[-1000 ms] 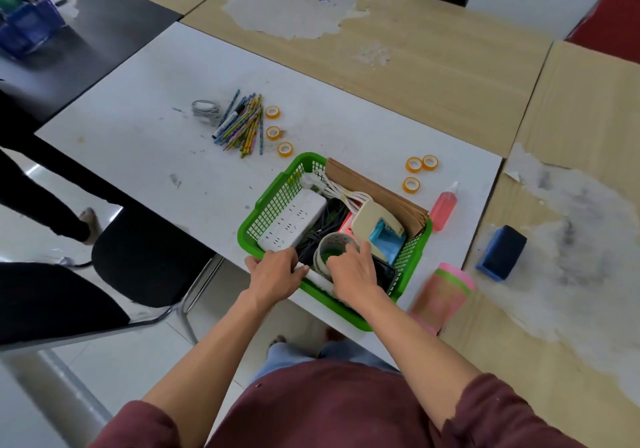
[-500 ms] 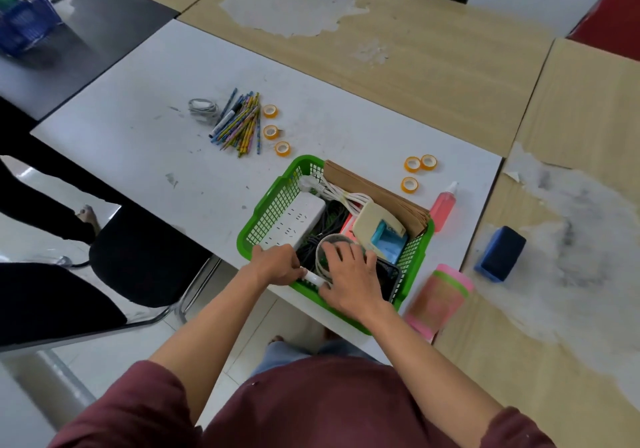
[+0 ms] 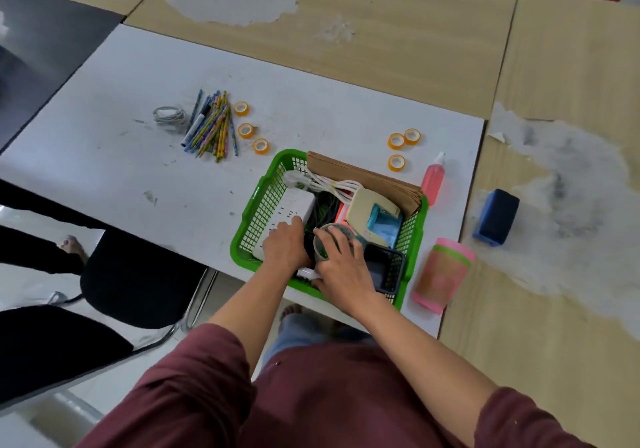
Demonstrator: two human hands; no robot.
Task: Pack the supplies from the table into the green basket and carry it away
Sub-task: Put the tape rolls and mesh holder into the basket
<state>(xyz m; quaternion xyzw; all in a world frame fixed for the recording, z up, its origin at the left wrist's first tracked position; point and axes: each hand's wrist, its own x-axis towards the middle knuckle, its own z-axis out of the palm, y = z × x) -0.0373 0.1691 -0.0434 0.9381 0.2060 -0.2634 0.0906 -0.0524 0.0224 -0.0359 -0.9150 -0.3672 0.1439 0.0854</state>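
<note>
Supplies fill the green basket (image 3: 264,184).
The right hand (image 3: 341,269) grips a tape roll (image 3: 319,245); the left hand (image 3: 285,245) rests loosely on a power strip (image 3: 294,205).

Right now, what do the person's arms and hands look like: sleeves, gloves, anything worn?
Both the left hand and the right hand are bare: no gloves, and no ring or watch shows. The left sleeve and right sleeve are dark maroon, ending about the elbows, so the forearms are uncovered.

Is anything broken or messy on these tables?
Yes. The wooden tables have big pale patches where the top layer looks peeled away. The white table has dark scuffs. Nothing looks spilled.
</note>
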